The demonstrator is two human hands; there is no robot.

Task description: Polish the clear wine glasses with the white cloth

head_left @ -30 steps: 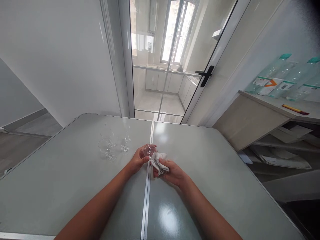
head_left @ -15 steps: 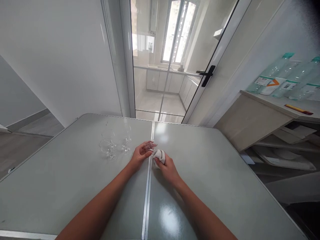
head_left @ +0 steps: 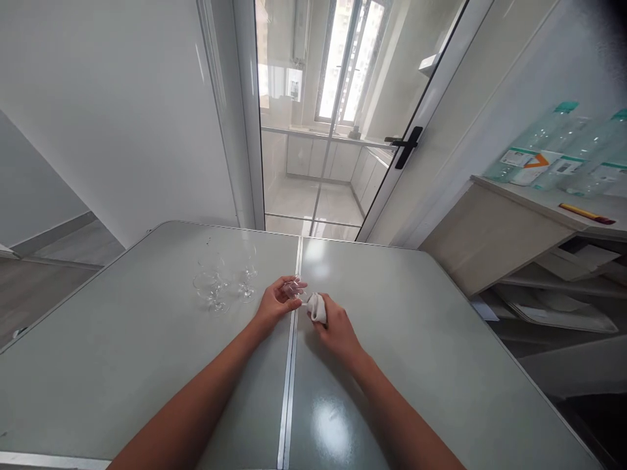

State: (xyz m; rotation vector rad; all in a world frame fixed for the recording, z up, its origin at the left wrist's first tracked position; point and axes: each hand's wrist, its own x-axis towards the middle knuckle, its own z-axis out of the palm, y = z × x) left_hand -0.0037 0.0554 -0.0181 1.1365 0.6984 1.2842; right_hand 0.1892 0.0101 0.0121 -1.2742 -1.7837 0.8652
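Observation:
Over the table's middle seam, my left hand (head_left: 275, 303) holds a small clear stemmed glass (head_left: 294, 288), its fingers curled round the bowl. The glass lies tilted, its stem end toward the right. Bunched in my right hand (head_left: 337, 326) is a white cloth (head_left: 317, 308), pressed around the stem or foot end of that glass; the cloth hides this part. To the left of my left hand stand several clear stemmed glasses, among them one glass (head_left: 247, 277) nearer the hand and others grouped with a glass (head_left: 213, 290) farther left.
The grey-green table (head_left: 196, 391) has a metal seam down its middle. Beyond it is a glass door (head_left: 318, 183) with a black handle (head_left: 407, 147). At right, a shelf unit (head_left: 524, 222) bears plastic bottles (head_left: 531, 153) and a yellow-and-red stick-like thing (head_left: 586, 213).
My right hand has turned and shifted slightly right with the cloth. My left hand keeps the glass in nearly the same place.

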